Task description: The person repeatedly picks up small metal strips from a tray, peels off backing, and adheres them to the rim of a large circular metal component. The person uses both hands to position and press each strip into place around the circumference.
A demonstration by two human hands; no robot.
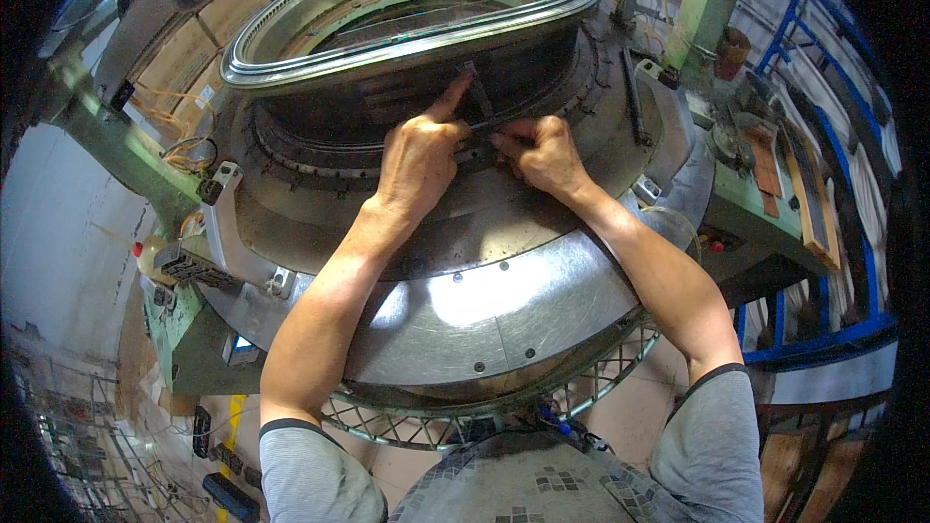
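A big round metal machine bed [494, 300] carries the things. Its front edge is wide and shiny, with small dark screws [530, 353] set in it. A dark drum [334, 114] stands up from it, with a bright metal ring [412, 70] on top. A thin dark rod [635, 102] is on the right.

A blue rack [823, 347] stands at right, pale material [865, 169] within it. Nearer in are a wooden strip [810, 210] and a brown pot [732, 51]. At left, orange cables [179, 126] hang near brown boxes [172, 66]; below, a yellow stripe [233, 426] marks the floor [632, 415].
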